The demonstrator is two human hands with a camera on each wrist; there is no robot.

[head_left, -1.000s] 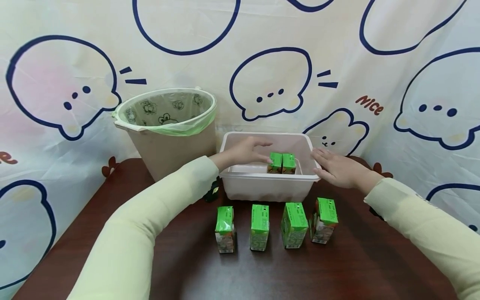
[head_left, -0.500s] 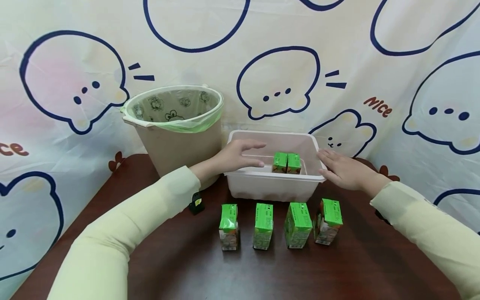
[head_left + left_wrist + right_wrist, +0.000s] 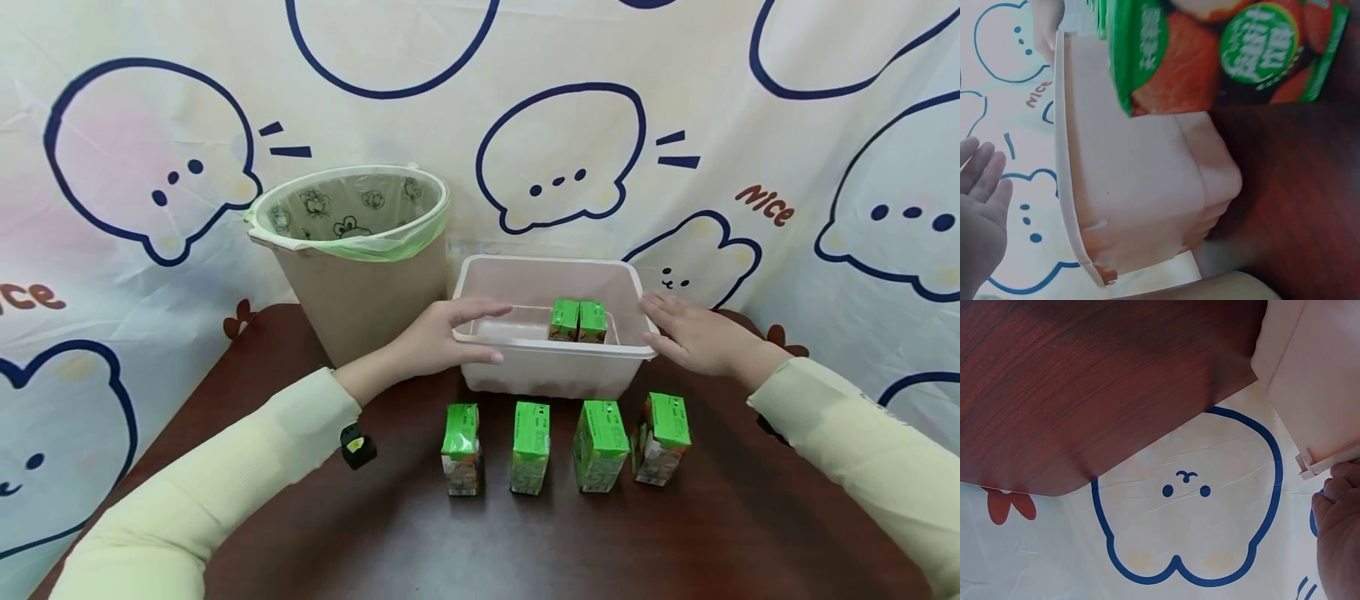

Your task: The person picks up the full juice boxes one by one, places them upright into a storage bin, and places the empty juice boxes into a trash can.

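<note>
A white plastic bin (image 3: pixel 555 367) stands on the table, with two green-topped juice boxes (image 3: pixel 564 321) side by side in its right half. My left hand (image 3: pixel 435 337) is at the bin's left front corner, thumb and fingers spread and nothing between them. At the opposite side, my right hand (image 3: pixel 697 333) rests on the right rim, fingers stretched along it; the right wrist view shows its fingertips right at the rim. In front of the bin, several upright juice boxes (image 3: pixel 531 450) form a row. One fruit-printed juice box (image 3: pixel 1210 56) looms close in the left wrist view.
A tall beige trash can (image 3: pixel 367 292) with a green-edged liner stands left of the bin. Behind both hangs a cartoon-printed cloth (image 3: pixel 555 50). The dark brown table (image 3: pixel 525 550) extends toward me in front of the juice boxes.
My left hand has drawn back from above the juice boxes in the bin, leftward and toward me, to the left front corner. The right hand stays at the right rim.
</note>
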